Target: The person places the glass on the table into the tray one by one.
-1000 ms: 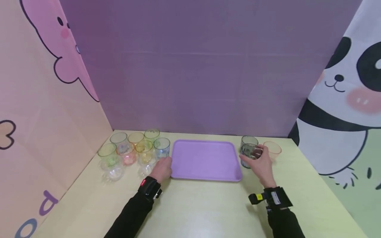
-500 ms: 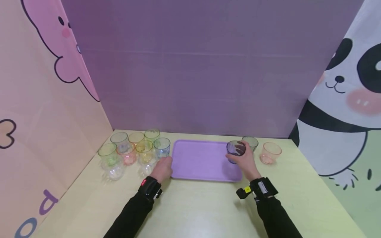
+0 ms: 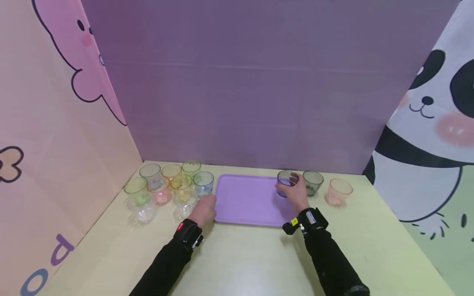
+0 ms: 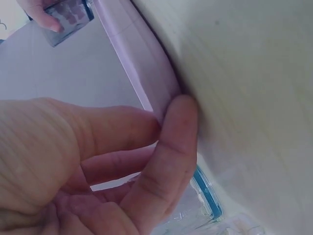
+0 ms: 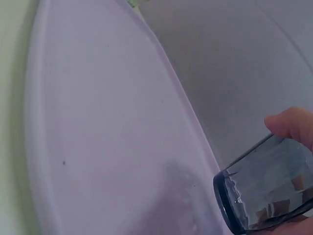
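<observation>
My left hand (image 3: 203, 210) pinches the rim of the purple tray (image 3: 242, 201) at its near left corner; thumb and index finger meet on the tray's edge (image 4: 146, 63) in the left wrist view. My right hand (image 3: 296, 195) holds a dark blue-grey drinking glass (image 3: 283, 181) over the far right part of the tray. In the right wrist view the glass (image 5: 264, 181) is tilted in the picture, with its thick base close to the tray's rim. Whether the base touches the tray cannot be told. A light blue glass (image 3: 203, 183) stands just beyond my left hand.
Left of the tray stand several coloured glasses, among them a green one (image 3: 135, 191), a pink one (image 3: 160, 192) and a yellow one (image 3: 182, 187). On the right are a grey glass (image 3: 312, 183) and a pink glass (image 3: 338, 193). A purple wall (image 3: 237, 102) closes off the back.
My right hand has carried the dark glass leftward from beside the grey glass to over the tray's far right corner. My left hand stays at the tray's rim.
</observation>
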Available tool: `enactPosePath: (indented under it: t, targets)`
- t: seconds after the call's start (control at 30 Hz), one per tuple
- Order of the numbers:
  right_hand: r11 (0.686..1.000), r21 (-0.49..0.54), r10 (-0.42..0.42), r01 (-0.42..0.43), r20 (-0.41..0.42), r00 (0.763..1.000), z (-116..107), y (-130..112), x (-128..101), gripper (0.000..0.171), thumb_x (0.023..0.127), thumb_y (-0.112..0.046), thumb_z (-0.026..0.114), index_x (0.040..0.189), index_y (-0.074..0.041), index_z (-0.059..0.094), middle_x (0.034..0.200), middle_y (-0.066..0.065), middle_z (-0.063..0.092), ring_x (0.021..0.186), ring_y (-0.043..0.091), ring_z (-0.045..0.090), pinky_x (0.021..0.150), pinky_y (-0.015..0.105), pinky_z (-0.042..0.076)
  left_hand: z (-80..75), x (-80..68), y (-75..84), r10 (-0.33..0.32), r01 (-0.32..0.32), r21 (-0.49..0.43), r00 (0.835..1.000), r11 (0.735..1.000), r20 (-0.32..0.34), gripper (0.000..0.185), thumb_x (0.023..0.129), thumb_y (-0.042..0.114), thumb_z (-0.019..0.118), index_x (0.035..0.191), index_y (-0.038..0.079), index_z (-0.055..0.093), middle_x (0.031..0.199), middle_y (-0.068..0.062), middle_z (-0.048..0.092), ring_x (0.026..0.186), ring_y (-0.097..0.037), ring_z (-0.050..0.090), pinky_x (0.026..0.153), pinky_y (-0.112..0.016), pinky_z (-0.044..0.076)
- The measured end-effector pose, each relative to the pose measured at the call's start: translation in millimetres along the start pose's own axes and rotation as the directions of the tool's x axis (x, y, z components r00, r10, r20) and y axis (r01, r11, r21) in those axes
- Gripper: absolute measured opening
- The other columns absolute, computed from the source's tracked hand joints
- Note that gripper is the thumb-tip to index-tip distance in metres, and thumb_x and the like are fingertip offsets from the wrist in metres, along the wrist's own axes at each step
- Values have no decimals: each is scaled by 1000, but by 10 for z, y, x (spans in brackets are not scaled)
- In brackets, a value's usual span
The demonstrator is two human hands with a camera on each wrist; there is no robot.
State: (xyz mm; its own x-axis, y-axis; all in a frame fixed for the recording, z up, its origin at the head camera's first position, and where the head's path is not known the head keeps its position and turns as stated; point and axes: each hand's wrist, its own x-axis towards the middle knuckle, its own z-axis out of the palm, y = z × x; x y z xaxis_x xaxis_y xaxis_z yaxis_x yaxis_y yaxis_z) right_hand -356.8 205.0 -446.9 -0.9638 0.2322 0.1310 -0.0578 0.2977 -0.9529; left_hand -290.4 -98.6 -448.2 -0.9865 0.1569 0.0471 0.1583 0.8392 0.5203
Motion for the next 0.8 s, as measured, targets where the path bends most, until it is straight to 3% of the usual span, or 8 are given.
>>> enactPosePath:
  t: [0.27,0.5,0.8]
  targets:
    - [998,-65,6,-8,-39,999,98,79,183,82,65,-19,79,130,2,34,127,20,47,118,32,44,100,38,35,-2,5,4,-9,9,-11,1000,1000,11,23,71,-13,58,93,-4,57,78,-11,58,68,-22,55,60,-29,50]
    - [976,-216,-8,-10,-83,997,103,-13,249,79,70,-24,77,129,6,35,124,25,45,113,36,44,98,42,35,-3,8,2,-9,9,-1,1000,1000,15,22,72,-13,58,93,-5,57,78,-12,57,67,-23,55,59,-29,50]
    - [978,-198,37,-61,-125,991,139,50,315,85,71,-24,76,135,2,27,130,24,41,117,38,40,100,44,32,-11,4,3,4,-4,12,1000,1000,10,22,71,-13,58,91,-4,58,76,-10,57,67,-22,55,59,-29,49]
